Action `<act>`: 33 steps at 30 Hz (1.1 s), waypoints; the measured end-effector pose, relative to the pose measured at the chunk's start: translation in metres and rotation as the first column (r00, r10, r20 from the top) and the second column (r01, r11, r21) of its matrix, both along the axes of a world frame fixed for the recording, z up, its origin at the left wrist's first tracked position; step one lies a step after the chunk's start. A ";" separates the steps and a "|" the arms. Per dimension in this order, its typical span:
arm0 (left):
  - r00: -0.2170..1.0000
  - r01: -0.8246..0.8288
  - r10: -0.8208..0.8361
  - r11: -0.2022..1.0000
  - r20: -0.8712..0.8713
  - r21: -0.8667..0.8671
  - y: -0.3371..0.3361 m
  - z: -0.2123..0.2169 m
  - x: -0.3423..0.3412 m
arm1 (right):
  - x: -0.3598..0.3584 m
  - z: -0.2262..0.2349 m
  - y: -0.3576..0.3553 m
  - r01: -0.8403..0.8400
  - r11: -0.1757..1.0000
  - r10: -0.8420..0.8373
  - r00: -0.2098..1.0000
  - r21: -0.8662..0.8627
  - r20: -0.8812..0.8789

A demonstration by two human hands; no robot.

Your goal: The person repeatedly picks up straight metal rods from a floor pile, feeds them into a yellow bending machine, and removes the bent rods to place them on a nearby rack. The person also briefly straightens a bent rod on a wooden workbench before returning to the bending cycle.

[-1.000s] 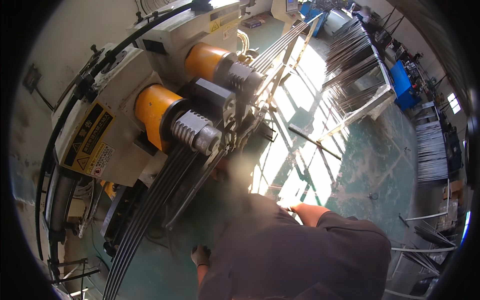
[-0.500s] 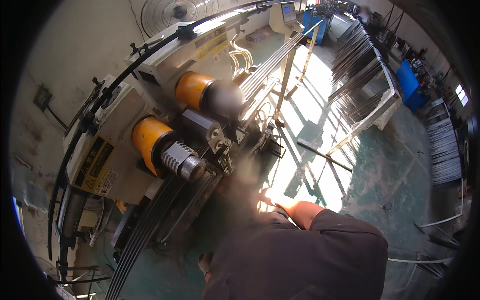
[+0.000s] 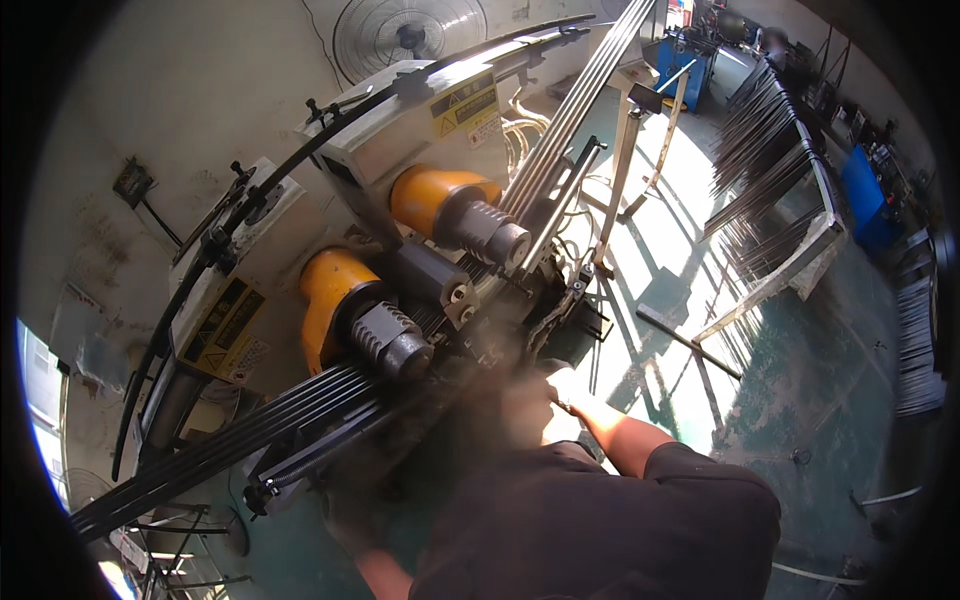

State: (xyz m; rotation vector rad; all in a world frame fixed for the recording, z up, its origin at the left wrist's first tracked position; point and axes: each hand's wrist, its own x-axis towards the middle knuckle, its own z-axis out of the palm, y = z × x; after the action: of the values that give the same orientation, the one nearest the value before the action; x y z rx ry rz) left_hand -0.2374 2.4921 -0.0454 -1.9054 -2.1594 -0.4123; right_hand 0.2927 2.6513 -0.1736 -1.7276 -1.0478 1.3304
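Above and to the left of the fingers of the left hand [image 3: 347,522], the bundle of long, dark, straight metal bars [image 3: 290,415] slopes from lower left to upper right, passing behind the front grooved steel roller [image 3: 385,335]. The left hand is blurred; whether its fingers are apart or together cannot be told. Contact with the bars is not discernible.

Right of the front roller, the right hand [image 3: 562,388] lies in strong sunlight. Glare and blur obscure its fingers; their state and any contact cannot be told. The bars' upper run extends above these fingers.

Up and to the left of the right-hand fingers is the rear grooved steel roller [image 3: 485,230]. Each roller projects from an orange cylindrical housing, front [image 3: 335,285] and rear [image 3: 430,195]. Well apart, to the upper right, stands a pale metal rack [image 3: 825,235] of thin rods [image 3: 765,150].
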 end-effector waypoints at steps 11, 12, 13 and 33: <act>0.000 -0.285 -0.586 0.776 0.810 0.562 0.072 0.306 0.038 | -0.063 0.186 0.092 0.260 0.861 0.027 0.835 0.437 -0.550; 0.048 -0.235 -0.607 0.765 0.793 0.600 0.077 0.323 0.048 | -0.073 0.192 0.089 0.214 0.834 0.027 0.905 0.509 -0.426; 0.090 -0.176 -0.639 0.745 0.764 0.643 0.086 0.342 0.062 | -0.078 0.206 0.088 0.232 0.819 0.038 0.891 0.525 -0.453; 0.391 0.214 -0.602 0.795 0.696 0.568 0.188 0.459 0.208 | -0.104 0.246 0.148 0.289 0.928 0.055 0.513 0.233 -0.857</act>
State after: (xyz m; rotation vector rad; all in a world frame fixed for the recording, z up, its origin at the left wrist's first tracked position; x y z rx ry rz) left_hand -0.0294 2.6802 0.4137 -2.2023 -1.6406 -2.1589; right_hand 0.1882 2.7988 0.0727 -0.6428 -0.4929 1.5185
